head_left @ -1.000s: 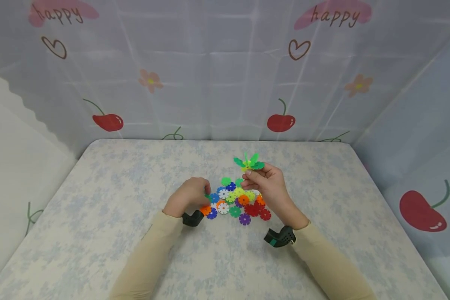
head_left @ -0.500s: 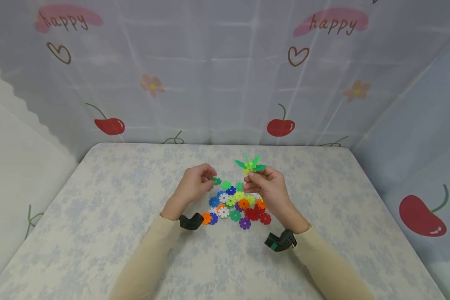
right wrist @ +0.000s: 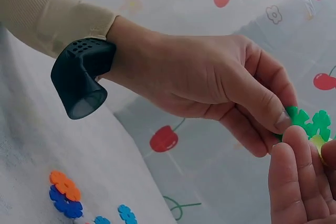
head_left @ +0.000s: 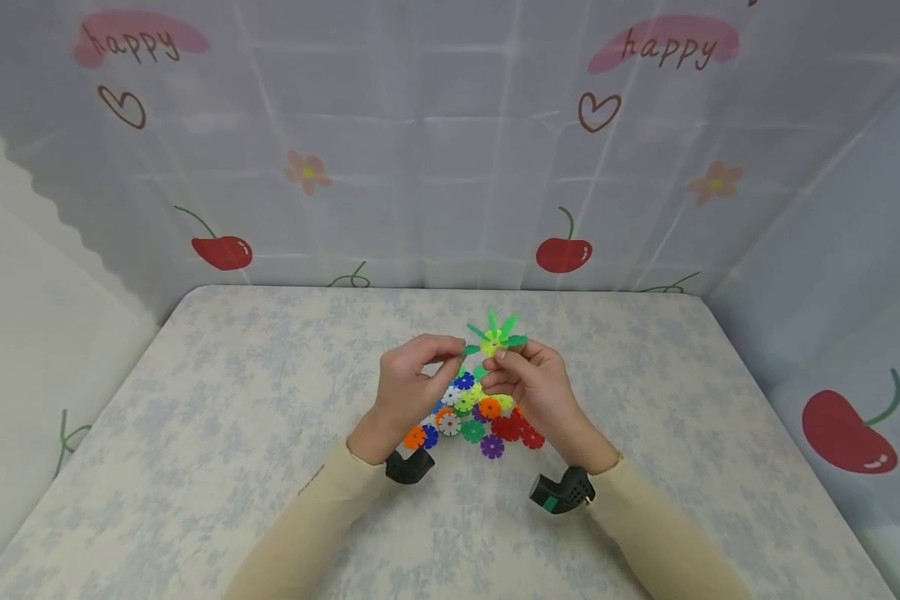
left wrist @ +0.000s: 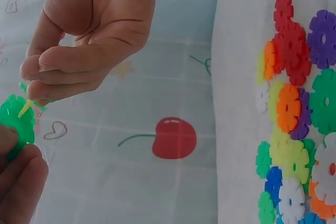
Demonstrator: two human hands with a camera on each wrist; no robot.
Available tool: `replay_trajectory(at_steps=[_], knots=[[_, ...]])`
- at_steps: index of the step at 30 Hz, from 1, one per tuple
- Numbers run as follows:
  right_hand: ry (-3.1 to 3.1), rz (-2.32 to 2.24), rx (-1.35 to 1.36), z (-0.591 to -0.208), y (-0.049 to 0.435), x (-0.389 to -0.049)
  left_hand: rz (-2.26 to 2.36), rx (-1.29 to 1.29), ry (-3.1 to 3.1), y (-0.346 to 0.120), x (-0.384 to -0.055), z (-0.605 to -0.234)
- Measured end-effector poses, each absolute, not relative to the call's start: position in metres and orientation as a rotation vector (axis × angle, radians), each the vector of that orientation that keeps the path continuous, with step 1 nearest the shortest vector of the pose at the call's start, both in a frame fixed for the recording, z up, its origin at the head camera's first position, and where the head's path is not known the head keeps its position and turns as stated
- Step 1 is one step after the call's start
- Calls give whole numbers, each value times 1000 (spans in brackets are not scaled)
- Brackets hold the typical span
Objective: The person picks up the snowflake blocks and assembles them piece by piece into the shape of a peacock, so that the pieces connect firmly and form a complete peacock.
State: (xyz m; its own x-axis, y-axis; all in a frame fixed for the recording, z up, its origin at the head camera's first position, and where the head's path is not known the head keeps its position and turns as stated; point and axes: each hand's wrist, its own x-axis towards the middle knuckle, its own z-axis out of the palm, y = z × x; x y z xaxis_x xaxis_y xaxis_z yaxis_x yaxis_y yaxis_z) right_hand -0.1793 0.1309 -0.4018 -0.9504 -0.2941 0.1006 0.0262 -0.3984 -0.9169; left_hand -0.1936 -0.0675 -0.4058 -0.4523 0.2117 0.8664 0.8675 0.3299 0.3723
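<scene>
My left hand (head_left: pixel 412 387) pinches a dark green notched plastic disc (head_left: pixel 471 350) between thumb and fingertips. Close to its right, my right hand (head_left: pixel 532 379) grips a flower-like piece (head_left: pixel 495 337) by its yellow centre, from which several green discs stand out like petals. In the left wrist view the green disc (left wrist: pixel 18 119) is at the yellow edge of this piece; whether it is slotted in I cannot tell. Fingers of my right hand (right wrist: pixel 302 182) partly cover the joined discs in the right wrist view. Both hands are raised above the table.
Under the hands, loose notched discs lie in a pile on the patterned tablecloth (head_left: pixel 195 458): red (head_left: pixel 506 427), purple (head_left: pixel 492 447), orange (head_left: pixel 490 407), blue, white, yellow and green. A curtain printed with cherries (head_left: pixel 420 167) hangs behind the table. Each wrist wears a black camera (head_left: pixel 562 490).
My left hand has lifted a green disc from the left of the pile and carried it up and right to the flower piece. My right hand has stayed almost in place.
</scene>
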Motion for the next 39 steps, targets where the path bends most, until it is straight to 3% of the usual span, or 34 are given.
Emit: replay_trajectory(at_steps=[16,27,39], knots=[[1886,-2302,-454,-402,131,-177,-984,-1054,-1834,-68,-191,-404],[1852,-2274,-340,-402,130,-178,-977,-1023,-1916,-65,-188,-402],[1840,-2316,-375,-409,124,-178,-1826,-607,-2134,-57,-183,-408]])
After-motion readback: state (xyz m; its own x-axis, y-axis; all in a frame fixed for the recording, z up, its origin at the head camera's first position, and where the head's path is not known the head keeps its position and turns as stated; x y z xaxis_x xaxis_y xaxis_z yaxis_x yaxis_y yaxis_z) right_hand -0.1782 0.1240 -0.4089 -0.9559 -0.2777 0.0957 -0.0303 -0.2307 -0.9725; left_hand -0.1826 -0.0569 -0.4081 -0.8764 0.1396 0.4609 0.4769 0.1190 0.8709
